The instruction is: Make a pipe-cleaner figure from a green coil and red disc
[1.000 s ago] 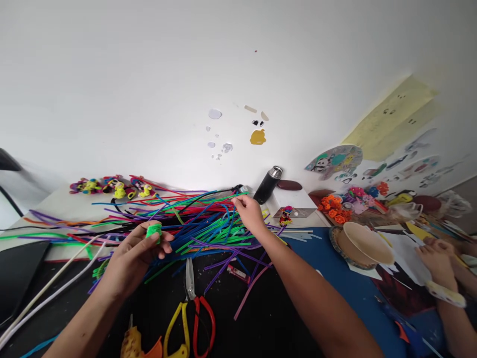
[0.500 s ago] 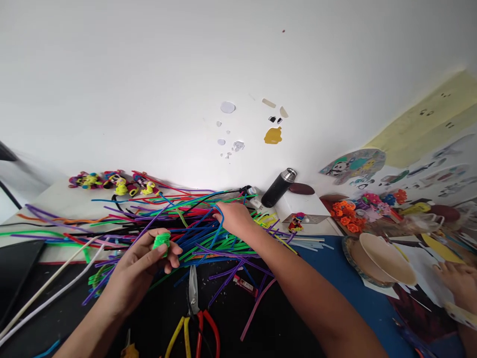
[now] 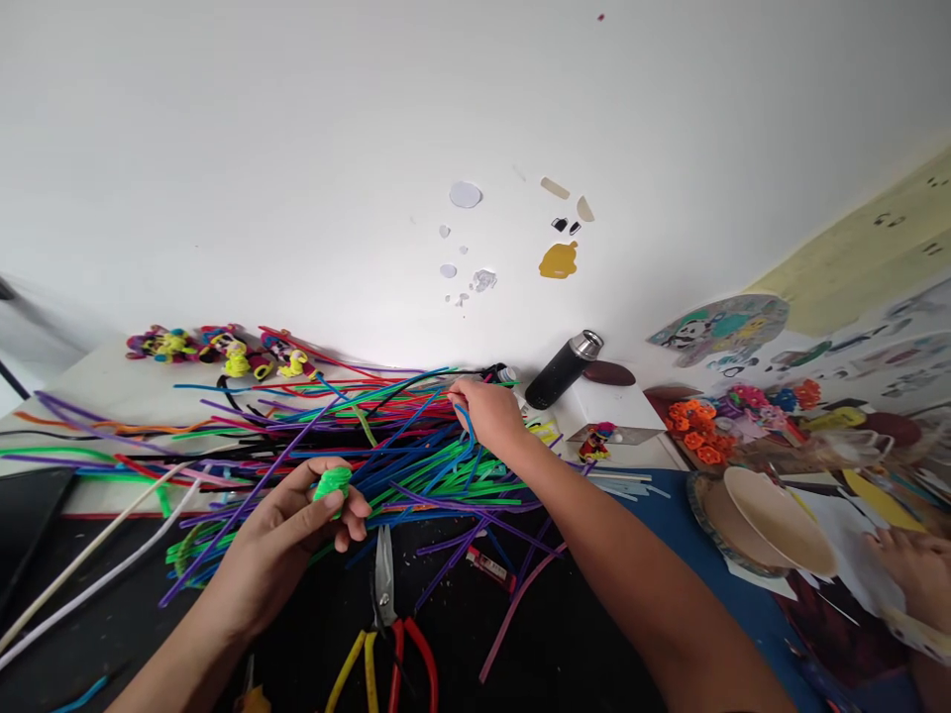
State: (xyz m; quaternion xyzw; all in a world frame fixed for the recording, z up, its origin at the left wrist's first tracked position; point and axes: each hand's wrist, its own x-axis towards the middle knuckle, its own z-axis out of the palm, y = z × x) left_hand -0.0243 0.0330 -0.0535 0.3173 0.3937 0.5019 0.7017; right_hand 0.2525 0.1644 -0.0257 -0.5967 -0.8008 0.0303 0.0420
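Note:
Between the thumb and fingers of my left hand [image 3: 297,520] is a small, tightly coiled green pipe cleaner piece [image 3: 331,485]. My right hand [image 3: 486,411] reaches into the far side of a pile of loose pipe cleaners [image 3: 416,465] in many colours. Its fingers are pinched together, and a bent blue pipe cleaner [image 3: 468,431] curves over them. The fingertips are partly hidden among the strands. Pliers-like cutters [image 3: 384,594] with red and yellow handles lie on the black surface, below and between my hands.
Several pipe-cleaner figures [image 3: 230,352] lie at the back left by the wall. A black flask [image 3: 561,371] stands beside a white box [image 3: 613,406] with another figure [image 3: 596,443] near it. At right are stacked bowls [image 3: 780,520] and another person's hand [image 3: 906,555].
My right hand has shifted slightly right and farther back over the pile, the blue strand moving with it. The green coil in my left hand has tilted a little. The view has shifted slightly.

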